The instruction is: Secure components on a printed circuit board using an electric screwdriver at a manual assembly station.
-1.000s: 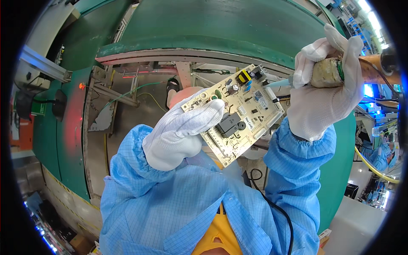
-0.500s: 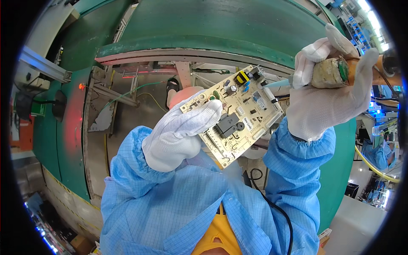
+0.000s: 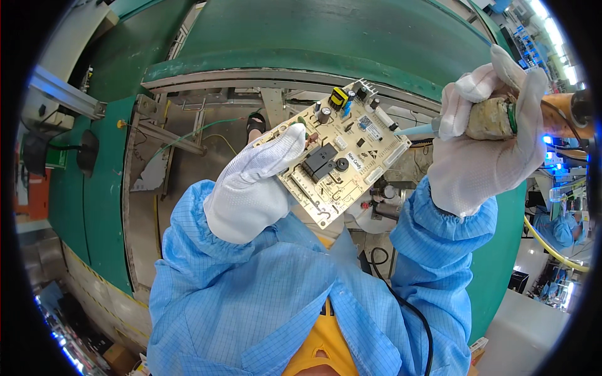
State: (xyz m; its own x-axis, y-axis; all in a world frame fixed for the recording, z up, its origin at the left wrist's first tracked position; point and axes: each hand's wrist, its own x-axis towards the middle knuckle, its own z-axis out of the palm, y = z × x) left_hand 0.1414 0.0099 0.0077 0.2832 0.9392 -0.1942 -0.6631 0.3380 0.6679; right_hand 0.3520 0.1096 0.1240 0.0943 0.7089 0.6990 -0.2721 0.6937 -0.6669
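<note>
A cream-coloured circuit board [image 3: 351,193] is held tilted in front of me, component side up. It carries black relays, a yellow-and-black transformer and white connectors. My left hand [image 3: 254,185], in a white glove, is closed on the board's left edge, thumb on top; the fingers beneath are hidden. Also gloved, my right hand [image 3: 483,156] is wrapped round a dispensing gun [image 3: 492,119] with a tape-wrapped grip and a copper-coloured body. Its pale blue tapered nozzle [image 3: 420,130] points left, the tip at the board's upper right edge; whether it touches, I cannot tell.
A green conveyor belt [image 3: 313,31] with a metal frame runs across the far side. Another green surface [image 3: 103,188] lies at the left. A black cable [image 3: 411,304] hangs by my right sleeve, and a yellow hose [image 3: 552,247] curves at the far right.
The board has moved a little left and away from me, in my left hand. My right hand and the dispensing gun have shifted slightly down. The red glow at the left has gone.
</note>
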